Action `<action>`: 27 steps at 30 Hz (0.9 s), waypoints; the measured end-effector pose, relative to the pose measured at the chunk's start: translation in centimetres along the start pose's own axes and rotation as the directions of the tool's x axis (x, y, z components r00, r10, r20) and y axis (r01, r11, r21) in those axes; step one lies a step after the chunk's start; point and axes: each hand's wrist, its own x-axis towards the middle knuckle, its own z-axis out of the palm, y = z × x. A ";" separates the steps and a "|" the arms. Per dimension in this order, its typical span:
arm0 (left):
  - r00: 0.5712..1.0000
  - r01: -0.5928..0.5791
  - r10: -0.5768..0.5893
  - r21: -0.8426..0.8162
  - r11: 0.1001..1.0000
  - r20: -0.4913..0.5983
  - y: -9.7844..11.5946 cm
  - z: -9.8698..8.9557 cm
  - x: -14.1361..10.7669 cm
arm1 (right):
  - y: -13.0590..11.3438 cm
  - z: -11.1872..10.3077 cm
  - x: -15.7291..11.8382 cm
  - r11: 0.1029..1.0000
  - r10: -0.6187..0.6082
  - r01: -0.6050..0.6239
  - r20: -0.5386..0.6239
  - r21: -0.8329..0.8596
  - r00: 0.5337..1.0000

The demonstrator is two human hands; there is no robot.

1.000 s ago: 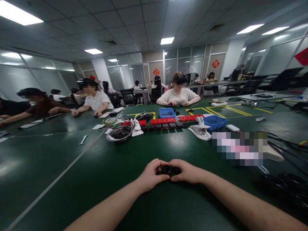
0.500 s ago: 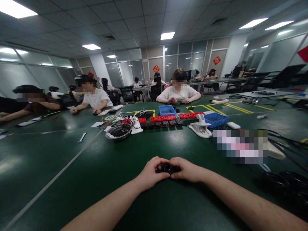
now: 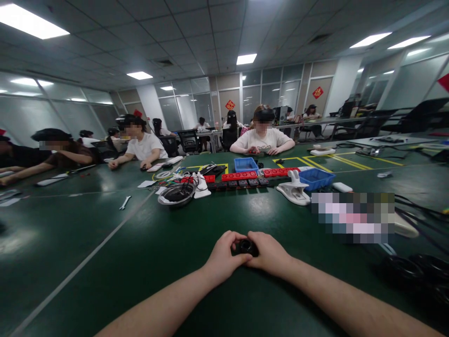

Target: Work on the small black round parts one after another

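Broadly, a dark green table (image 3: 168, 248) fills the lower view, crossed by a pale seam (image 3: 94, 250) on the left. Beyond the hands, a row of red strips (image 3: 239, 176) runs across it, with a metal bowl (image 3: 171, 205) to their left, a white clip (image 3: 293, 194) to their right and a blue tray (image 3: 320, 182) just behind the clip. A wrench (image 3: 125, 202) lies well apart, near the seam. Ceiling lights (image 3: 246, 59) hang over people seated at desks; one person (image 3: 263, 138) in a white top sits directly opposite. Close in, the left hand (image 3: 221, 257) and right hand (image 3: 271, 252) meet around a small black part (image 3: 246, 245), over the near middle of the table. Both are closed on it, one from each side, its round opening showing between them. Whether it touches the table, I cannot tell.
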 end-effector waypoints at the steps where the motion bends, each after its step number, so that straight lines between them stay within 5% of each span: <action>1: 1.000 0.000 0.000 0.005 1.000 -0.009 0.0 0.0 0.0 | -0.2 0.0 -0.1 1.000 -0.011 0.011 -0.014 -0.029 1.000; 13: 0.987 -0.067 0.069 -0.024 0.997 0.144 -0.3 -1.2 0.3 | 1.2 -2.2 0.1 0.946 -0.262 0.209 0.207 0.247 0.943; 27: 0.983 -0.069 0.071 -0.019 0.997 0.167 -0.1 -1.3 0.3 | 1.4 -1.6 0.3 0.942 -0.244 0.186 0.188 0.278 0.952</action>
